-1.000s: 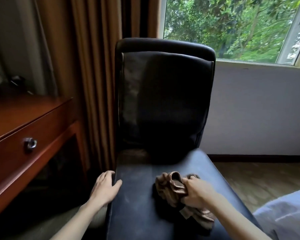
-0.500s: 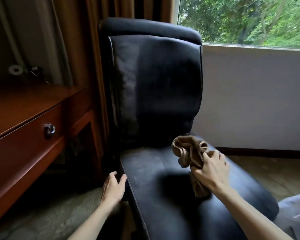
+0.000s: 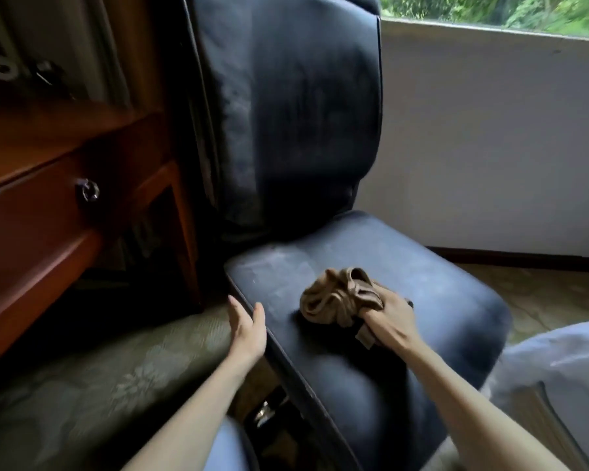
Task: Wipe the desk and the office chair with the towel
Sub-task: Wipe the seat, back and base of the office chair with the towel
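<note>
Apparently the right hand (image 3: 390, 322) grips the towel (image 3: 340, 299) to wipe the chair seat (image 3: 422, 266); the released left hand (image 3: 249, 329) likely steadies its edge.

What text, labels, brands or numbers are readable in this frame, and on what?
None can be read.
The towel, office chair, desk and drawer knob show no words, labels, brand marks or numbers.
The small items at the back of the desk are too blurred to tell whether they carry any print.
</note>
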Motion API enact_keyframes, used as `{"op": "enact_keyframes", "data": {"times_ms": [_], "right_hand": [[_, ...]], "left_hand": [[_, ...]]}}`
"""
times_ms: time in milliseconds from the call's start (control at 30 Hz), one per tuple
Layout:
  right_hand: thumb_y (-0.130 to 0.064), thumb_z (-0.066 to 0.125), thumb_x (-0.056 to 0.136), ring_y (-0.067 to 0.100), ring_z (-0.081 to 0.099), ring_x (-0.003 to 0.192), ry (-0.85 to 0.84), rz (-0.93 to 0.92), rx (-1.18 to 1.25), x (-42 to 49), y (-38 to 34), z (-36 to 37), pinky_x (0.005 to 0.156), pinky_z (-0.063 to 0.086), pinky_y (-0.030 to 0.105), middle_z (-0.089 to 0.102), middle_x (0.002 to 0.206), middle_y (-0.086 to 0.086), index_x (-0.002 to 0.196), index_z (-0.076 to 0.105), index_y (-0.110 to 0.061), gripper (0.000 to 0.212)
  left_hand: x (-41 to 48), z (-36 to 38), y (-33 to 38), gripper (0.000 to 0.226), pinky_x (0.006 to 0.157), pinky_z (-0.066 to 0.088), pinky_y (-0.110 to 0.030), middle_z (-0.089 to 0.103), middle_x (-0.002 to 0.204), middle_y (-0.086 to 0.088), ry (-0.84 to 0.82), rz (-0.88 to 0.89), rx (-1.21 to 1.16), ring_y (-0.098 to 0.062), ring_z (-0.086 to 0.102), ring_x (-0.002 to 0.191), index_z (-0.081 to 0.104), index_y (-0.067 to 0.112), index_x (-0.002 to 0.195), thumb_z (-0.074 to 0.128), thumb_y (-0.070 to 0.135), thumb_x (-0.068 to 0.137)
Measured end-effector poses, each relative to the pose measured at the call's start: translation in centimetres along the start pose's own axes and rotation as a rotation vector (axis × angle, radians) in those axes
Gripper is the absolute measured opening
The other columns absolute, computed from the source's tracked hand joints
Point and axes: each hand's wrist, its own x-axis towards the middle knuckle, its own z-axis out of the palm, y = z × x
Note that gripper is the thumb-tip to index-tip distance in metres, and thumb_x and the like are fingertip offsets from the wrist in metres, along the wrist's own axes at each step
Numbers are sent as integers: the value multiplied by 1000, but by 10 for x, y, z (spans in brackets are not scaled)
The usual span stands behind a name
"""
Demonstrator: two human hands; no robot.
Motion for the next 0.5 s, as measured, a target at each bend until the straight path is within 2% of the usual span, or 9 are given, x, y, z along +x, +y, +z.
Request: {"op": "enact_keyframes", "data": {"times_ms": [67,133,233,333,400,433,500], "right_hand": [[-35,51,69,24,68,114,-10,34,42,-20,-10,-2,101,49,44,76,117,-4,110,75,-32,48],[-32,54,68,23,69,108,-23,25,38,-42,-16,-3,99,50,44,77,109,-6,107,77,-30,45],[-20,58,70,11,67,113,23,-121,88,-80,-22,0,103,50,41,75,112,-13,100,78,-23,36],[-16,61,69,1,64,120,-10,-197,143,-116,-23,-2,104,48,26,74,119,-15,110,79,-21,45],[-24,61,68,-8,66,103,-66,-163,179,-134,-17,-12,91,52,20,75,101,-24,99,79,-25,35],[-28,60,68,-9,65,86,-77,-127,190,-141,-13,-19,78,55,24,72,85,-24,90,76,-23,28],[-33,56,69,-4,57,60,17,-73,209,-148,-2,-38,57,49,27,61,61,-16,75,65,-19,18]], "left_hand": [[-3,-1,2,74,123,8,-30,-4,171,-17,-1,-19,-23,-30,6,158,-10,3,161,36,32,111],[-9,2,1,76,122,16,-31,3,171,-18,3,-62,-55,-35,15,156,-6,4,162,37,39,110],[-16,5,-5,86,122,20,-36,15,169,-21,-15,-153,-92,-36,23,154,3,-2,161,39,54,106],[-20,4,-7,92,123,22,-39,20,166,-25,-44,-186,-97,-37,25,153,7,-8,158,40,58,104],[-22,2,-6,94,125,21,-40,18,167,-26,-61,-180,-79,-37,23,154,3,-9,159,41,57,105],[-23,1,-6,94,125,20,-40,17,167,-25,-70,-175,-70,-36,23,154,2,-9,159,41,57,105],[-26,3,-8,94,125,20,-41,19,167,-24,-81,-170,-57,-35,24,154,4,-9,159,42,57,104]]}}
